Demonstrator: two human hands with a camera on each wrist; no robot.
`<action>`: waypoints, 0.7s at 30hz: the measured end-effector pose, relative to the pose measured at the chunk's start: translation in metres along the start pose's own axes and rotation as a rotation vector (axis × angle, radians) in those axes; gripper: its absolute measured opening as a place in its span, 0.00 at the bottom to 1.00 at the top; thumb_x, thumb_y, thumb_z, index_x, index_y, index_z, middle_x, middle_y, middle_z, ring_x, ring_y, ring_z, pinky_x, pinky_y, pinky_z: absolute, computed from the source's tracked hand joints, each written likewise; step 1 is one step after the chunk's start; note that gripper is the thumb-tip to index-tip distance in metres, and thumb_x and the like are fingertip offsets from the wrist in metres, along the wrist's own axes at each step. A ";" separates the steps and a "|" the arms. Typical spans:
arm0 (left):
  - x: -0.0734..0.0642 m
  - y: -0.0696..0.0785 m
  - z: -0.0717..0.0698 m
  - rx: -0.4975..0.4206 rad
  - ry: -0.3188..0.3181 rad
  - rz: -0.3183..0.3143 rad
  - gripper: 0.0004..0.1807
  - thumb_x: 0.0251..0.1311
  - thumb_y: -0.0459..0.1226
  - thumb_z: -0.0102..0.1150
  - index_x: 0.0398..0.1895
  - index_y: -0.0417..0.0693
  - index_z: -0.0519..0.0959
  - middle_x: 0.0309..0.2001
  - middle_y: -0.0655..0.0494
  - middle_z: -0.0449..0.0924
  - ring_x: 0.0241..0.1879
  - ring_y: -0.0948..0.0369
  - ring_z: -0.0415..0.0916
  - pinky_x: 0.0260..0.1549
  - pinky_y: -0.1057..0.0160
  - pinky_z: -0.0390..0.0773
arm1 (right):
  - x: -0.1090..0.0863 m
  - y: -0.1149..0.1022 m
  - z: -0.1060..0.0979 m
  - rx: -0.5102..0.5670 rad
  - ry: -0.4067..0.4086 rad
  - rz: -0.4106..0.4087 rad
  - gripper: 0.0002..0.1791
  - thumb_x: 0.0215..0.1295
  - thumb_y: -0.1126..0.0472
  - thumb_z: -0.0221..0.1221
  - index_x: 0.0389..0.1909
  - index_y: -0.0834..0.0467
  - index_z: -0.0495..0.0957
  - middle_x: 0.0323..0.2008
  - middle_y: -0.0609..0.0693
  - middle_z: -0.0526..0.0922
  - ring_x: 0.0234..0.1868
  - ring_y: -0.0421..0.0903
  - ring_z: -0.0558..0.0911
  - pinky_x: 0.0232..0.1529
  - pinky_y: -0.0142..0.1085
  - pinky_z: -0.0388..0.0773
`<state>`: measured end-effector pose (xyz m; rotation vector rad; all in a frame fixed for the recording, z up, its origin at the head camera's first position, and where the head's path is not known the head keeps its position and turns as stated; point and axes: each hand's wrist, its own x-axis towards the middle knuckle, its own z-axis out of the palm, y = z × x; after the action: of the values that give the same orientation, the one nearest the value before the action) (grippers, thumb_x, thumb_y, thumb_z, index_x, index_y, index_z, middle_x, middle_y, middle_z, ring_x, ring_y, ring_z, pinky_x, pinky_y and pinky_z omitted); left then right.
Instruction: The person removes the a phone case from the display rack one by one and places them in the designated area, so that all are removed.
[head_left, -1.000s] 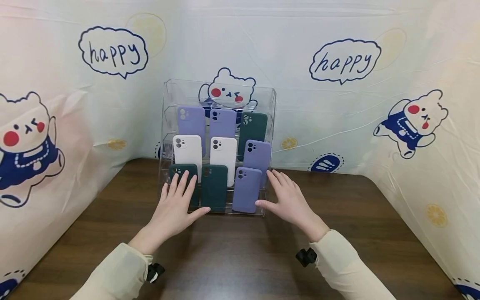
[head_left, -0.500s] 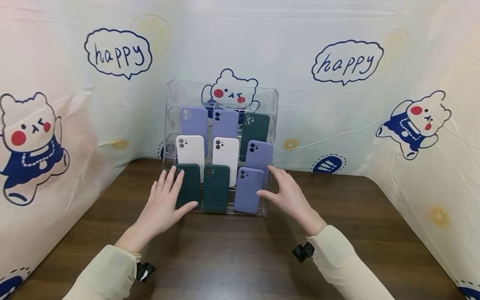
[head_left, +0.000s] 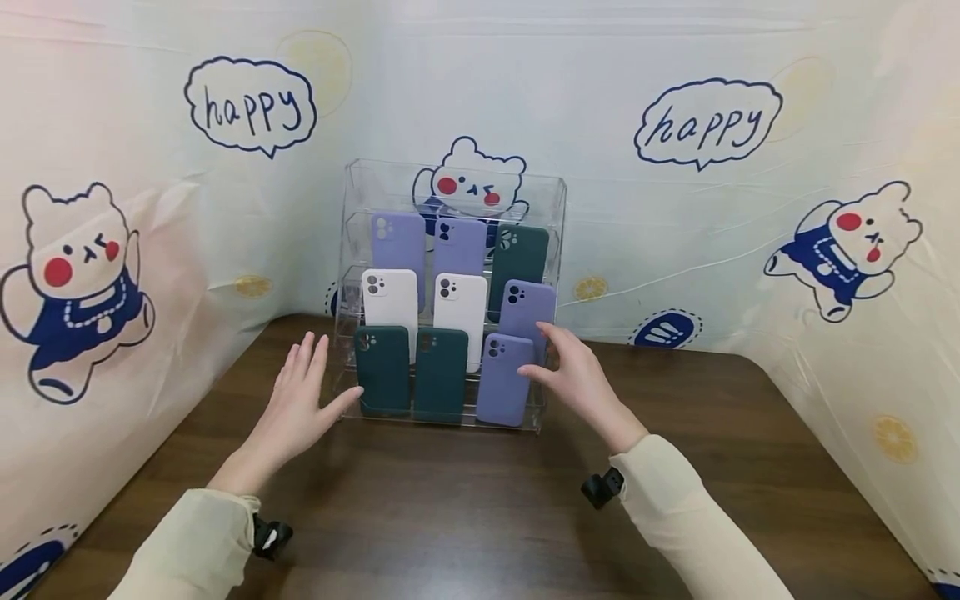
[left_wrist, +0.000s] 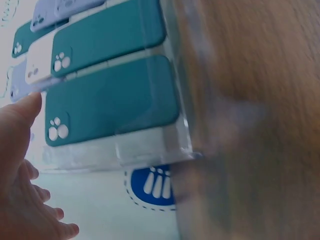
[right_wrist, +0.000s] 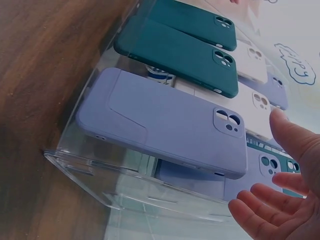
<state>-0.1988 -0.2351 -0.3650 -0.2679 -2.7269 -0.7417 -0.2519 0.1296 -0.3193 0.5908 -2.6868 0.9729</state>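
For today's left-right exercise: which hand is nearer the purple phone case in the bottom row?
Right. The right hand is by the right edge of the purple phone case; the left hand is across the row, by the leftmost green case.

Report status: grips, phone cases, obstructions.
Left grip open beside clear rack. Right grip open near lower purple case. Nine phone cases racked; front row partly hides those behind.

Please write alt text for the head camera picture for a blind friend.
Nine purple, white and green phone cases stand in three rows in a clear rack on a wooden table. A person's left hand and right hand flank it, before a cartoon backdrop.
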 end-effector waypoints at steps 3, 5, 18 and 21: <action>0.002 -0.009 0.001 -0.047 -0.014 -0.042 0.51 0.60 0.57 0.50 0.70 0.35 0.35 0.70 0.36 0.28 0.67 0.41 0.25 0.60 0.34 0.36 | 0.004 -0.001 -0.001 0.002 0.009 -0.017 0.38 0.53 0.53 0.66 0.63 0.61 0.64 0.54 0.58 0.73 0.48 0.52 0.74 0.46 0.45 0.76; 0.003 -0.015 0.002 -0.079 -0.027 -0.071 0.52 0.61 0.57 0.50 0.70 0.35 0.34 0.70 0.36 0.26 0.67 0.40 0.26 0.59 0.34 0.38 | 0.006 -0.002 -0.002 0.001 0.012 -0.026 0.37 0.53 0.53 0.66 0.62 0.62 0.65 0.54 0.58 0.73 0.48 0.52 0.75 0.46 0.45 0.76; 0.011 -0.042 0.014 -0.170 -0.099 -0.128 0.53 0.59 0.56 0.54 0.70 0.36 0.35 0.70 0.38 0.29 0.68 0.41 0.33 0.60 0.36 0.45 | 0.010 -0.002 0.003 -0.025 0.013 -0.023 0.33 0.54 0.55 0.66 0.59 0.64 0.69 0.50 0.58 0.76 0.44 0.51 0.76 0.41 0.43 0.78; 0.013 -0.044 0.017 -0.163 -0.108 -0.125 0.52 0.59 0.55 0.54 0.71 0.35 0.37 0.70 0.36 0.34 0.67 0.40 0.37 0.60 0.37 0.47 | 0.011 -0.001 0.005 -0.028 0.016 -0.015 0.31 0.54 0.56 0.66 0.58 0.64 0.70 0.49 0.57 0.77 0.42 0.50 0.76 0.40 0.42 0.78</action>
<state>-0.2264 -0.2626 -0.3950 -0.1790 -2.8084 -1.0141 -0.2619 0.1226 -0.3188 0.5942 -2.6740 0.9312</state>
